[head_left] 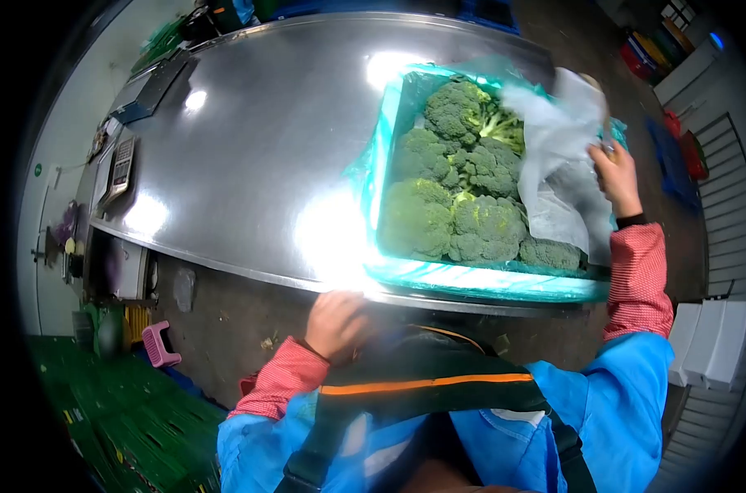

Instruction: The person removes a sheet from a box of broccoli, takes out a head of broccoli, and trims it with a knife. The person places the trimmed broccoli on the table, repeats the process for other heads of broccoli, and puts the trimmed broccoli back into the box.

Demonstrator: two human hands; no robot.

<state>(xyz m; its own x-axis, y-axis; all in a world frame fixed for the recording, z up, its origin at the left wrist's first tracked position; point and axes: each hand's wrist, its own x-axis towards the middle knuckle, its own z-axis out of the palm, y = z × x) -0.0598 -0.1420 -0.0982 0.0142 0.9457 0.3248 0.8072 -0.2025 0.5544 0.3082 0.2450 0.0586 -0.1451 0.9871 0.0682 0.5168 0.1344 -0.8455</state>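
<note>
Several broccoli heads [484,222] fill a crate [387,164] lined with green-edged plastic film, at the right end of the metal table. White paper [554,140] lies over the right side of the broccoli. At the paper's right edge is my right hand [616,174], its fingers closed by a thin brownish item that I cannot make out. My left hand [338,323] is at the table's front edge, left of the crate's near corner. It is blurred, with its fingers bent, and what they touch is hidden.
On the left of the steel table [249,140] lie a calculator-like device [120,168] and a grey box [149,89]. A pink stool [160,344] and green crates [134,411] stand at the lower left. White boxes [708,341] are at the right.
</note>
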